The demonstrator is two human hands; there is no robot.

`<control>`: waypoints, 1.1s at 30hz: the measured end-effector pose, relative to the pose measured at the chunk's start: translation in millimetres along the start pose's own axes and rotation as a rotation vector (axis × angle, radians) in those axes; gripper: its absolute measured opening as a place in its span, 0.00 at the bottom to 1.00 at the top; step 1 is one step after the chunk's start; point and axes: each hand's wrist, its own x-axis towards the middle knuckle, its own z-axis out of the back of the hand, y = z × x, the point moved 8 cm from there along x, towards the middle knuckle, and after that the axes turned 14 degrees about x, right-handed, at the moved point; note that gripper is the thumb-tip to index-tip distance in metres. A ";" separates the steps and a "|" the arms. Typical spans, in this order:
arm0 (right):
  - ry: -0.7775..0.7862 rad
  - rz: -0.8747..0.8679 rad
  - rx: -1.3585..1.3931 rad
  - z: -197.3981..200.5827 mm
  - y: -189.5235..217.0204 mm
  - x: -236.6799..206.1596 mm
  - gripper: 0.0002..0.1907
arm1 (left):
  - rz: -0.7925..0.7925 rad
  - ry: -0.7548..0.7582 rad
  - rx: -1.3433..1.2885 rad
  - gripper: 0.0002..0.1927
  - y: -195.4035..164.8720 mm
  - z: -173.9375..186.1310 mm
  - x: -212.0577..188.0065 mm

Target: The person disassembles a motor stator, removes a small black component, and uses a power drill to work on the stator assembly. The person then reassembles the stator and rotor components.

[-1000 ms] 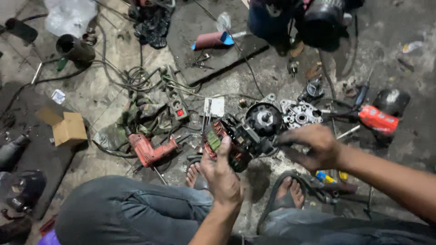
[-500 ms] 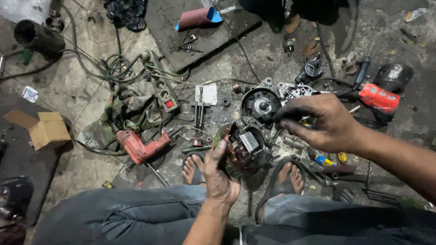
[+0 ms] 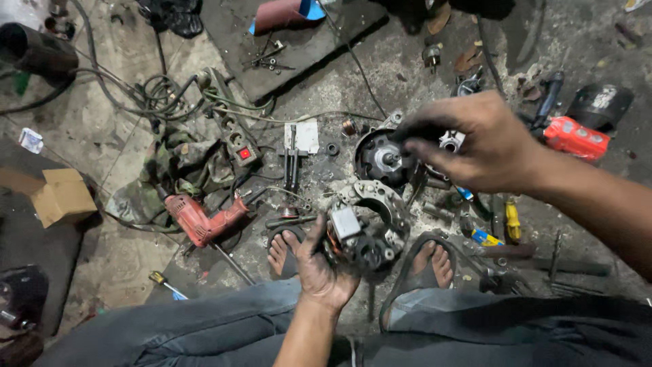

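Resting in the palm of the left hand (image 3: 319,268), fingers curled up around its near side, a dismantled alternator assembly (image 3: 367,228) is held above the sandalled feet. A slip could be caused by that one-handed grip. A dark part is pinched in the right hand (image 3: 475,139), over the round housing (image 3: 380,156).

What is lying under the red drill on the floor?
The red drill rests partly on a crumpled camouflage cloth, with cables beside it. What lies beneath the cloth is covered. The left hand holds a motor part nearby.
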 end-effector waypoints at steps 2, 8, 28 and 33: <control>-0.004 0.001 -0.048 7.7 -9.4 -4.5 0.07 | -0.024 -0.006 -0.013 0.16 -1.2 2.2 4.6; -0.026 -0.102 -0.116 19.5 -34.7 -30.2 0.09 | -0.124 -0.160 0.025 0.16 -13.3 22.6 12.3; 0.439 -0.875 -0.155 -232.8 -234.2 -173.2 0.26 | -0.466 -0.473 0.328 0.13 -52.3 95.7 10.4; -0.093 -0.132 -0.292 -260.9 -252.6 -147.0 0.24 | -0.498 -0.662 0.428 0.28 -45.1 123.3 10.6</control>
